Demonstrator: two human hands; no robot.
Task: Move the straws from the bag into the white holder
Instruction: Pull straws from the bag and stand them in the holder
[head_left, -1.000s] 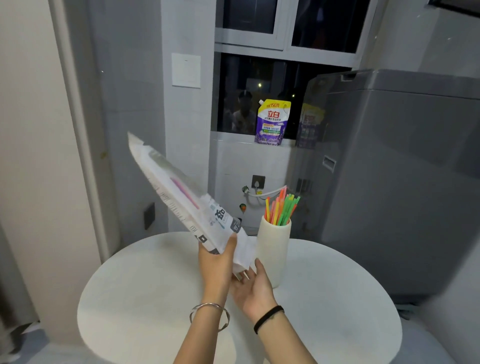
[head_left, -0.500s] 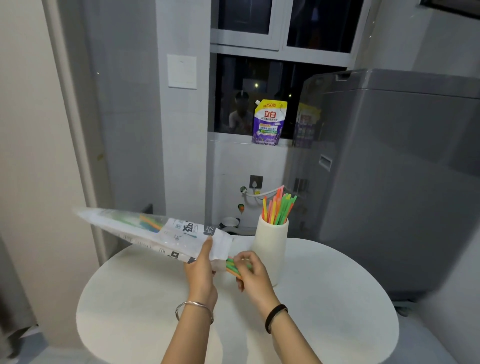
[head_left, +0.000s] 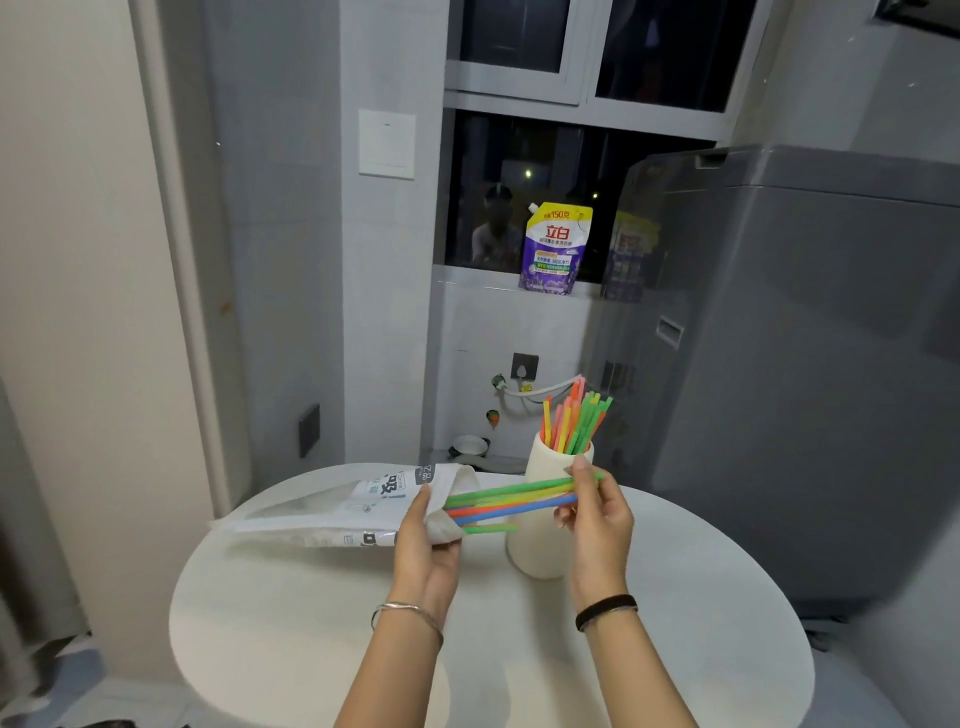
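My left hand (head_left: 426, 545) grips the open mouth of a white printed plastic bag (head_left: 343, 512), which lies nearly level above the table and points left. Several coloured straws (head_left: 511, 501), green, yellow, orange and blue, stick out of the bag's mouth to the right. My right hand (head_left: 597, 519) pinches their far ends in front of the white holder (head_left: 540, 551). The holder stands upright on the table with several orange, yellow and green straws (head_left: 571, 421) in it. One short green straw (head_left: 491, 529) pokes out lower, untouched by my right hand.
The round white table (head_left: 675, 649) carries the holder at its far side. A grey washing machine (head_left: 805, 364) stands at the right, a purple detergent pouch (head_left: 553, 249) on the window sill behind. A wall and door frame (head_left: 171, 260) are at the left.
The bag has dropped from a steep upward tilt to nearly level. My right hand took hold of the straw ends and has drawn them well out of the bag to the right.
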